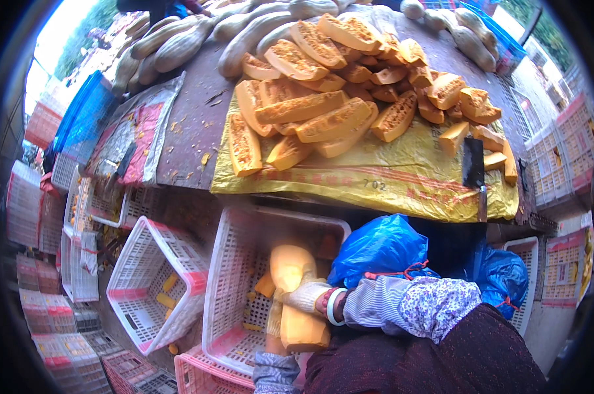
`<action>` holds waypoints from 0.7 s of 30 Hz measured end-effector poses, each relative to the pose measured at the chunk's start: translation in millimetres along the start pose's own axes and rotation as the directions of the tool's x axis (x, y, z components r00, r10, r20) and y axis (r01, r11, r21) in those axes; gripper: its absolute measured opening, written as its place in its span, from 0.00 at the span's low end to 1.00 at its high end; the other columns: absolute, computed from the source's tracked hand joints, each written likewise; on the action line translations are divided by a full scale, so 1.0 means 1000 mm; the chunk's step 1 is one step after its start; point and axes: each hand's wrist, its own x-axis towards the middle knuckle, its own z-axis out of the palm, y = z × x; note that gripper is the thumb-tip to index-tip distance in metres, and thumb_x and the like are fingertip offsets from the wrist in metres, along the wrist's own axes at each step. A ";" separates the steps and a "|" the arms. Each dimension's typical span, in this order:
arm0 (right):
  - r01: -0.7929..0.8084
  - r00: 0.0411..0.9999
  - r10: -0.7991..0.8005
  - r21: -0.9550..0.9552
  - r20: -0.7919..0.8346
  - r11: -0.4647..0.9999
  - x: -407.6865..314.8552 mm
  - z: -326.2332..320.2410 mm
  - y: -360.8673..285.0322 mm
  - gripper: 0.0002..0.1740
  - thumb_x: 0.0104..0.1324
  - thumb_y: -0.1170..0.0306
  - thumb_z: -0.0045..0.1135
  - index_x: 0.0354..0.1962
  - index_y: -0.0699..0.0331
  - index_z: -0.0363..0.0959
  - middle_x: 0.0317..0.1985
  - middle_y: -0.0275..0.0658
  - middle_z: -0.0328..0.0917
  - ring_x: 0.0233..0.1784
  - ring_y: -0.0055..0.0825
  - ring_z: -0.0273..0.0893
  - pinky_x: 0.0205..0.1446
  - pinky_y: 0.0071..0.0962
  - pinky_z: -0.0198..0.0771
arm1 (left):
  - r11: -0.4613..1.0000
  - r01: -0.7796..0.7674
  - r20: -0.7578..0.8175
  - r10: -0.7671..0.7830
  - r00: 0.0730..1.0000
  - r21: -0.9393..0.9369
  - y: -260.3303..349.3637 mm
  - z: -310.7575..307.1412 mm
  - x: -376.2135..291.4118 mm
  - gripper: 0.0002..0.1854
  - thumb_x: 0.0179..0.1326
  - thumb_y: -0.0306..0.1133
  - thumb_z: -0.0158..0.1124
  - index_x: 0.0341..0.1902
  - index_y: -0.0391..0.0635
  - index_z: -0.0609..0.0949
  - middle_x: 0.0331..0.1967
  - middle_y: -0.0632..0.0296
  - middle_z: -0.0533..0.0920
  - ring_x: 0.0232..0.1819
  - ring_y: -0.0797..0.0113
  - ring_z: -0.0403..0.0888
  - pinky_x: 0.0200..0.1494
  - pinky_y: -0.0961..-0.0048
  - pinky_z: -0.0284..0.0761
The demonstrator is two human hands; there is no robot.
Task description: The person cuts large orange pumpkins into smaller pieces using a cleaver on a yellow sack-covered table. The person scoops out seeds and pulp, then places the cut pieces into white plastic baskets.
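Observation:
A long peeled squash [304,327] lies across both my gloved hands, over a large white-and-pink plastic crate [218,276]. My right hand [306,295] wraps over its middle from the right; a pale bangle and red beads circle that wrist. My left hand [274,315] holds its left side, the fingers partly hidden. A chunk of squash [265,284] and small scraps lie in the crate below. On the table ahead, a heap of cut squash pieces with fibrous orange cores [334,118] rests on a yellow woven sack [336,180].
A cleaver [473,165] lies at the sack's right edge. Whole squashes [186,44] line the table's far side. A second crate [139,290] with scraps stands left. Blue plastic bags [383,246] sit right of the large crate. Stacked crates [55,315] stand far left. A person [178,7] is partly visible beyond.

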 end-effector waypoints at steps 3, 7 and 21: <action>0.120 0.989 -0.107 -0.133 0.097 0.984 -0.024 -0.007 -0.010 0.72 0.57 0.24 0.54 0.83 0.60 0.36 0.73 0.69 0.61 0.75 0.63 0.66 0.77 0.46 0.62 | 0.997 -0.035 0.009 0.036 0.999 -0.064 0.000 0.005 -0.031 0.43 0.70 0.47 0.62 0.79 0.42 0.54 0.60 0.44 0.81 0.55 0.57 0.83 0.53 0.65 0.78; 0.334 0.940 -0.330 -0.039 0.091 0.942 -0.050 -0.003 0.000 0.69 0.58 0.28 0.58 0.81 0.63 0.41 0.66 0.72 0.69 0.68 0.67 0.73 0.71 0.50 0.69 | 0.990 -0.099 0.020 0.101 0.995 -0.105 0.008 0.017 -0.065 0.45 0.69 0.46 0.63 0.80 0.42 0.52 0.60 0.44 0.81 0.54 0.57 0.83 0.51 0.65 0.79; 0.810 0.566 -0.690 0.147 -0.452 0.568 -0.168 -0.074 0.077 0.62 0.65 0.49 0.67 0.82 0.63 0.35 0.71 0.65 0.64 0.73 0.60 0.67 0.75 0.44 0.66 | 0.946 -0.294 0.325 0.237 0.916 0.139 0.058 0.193 -0.160 0.52 0.67 0.43 0.67 0.83 0.42 0.45 0.58 0.43 0.82 0.50 0.58 0.84 0.46 0.66 0.82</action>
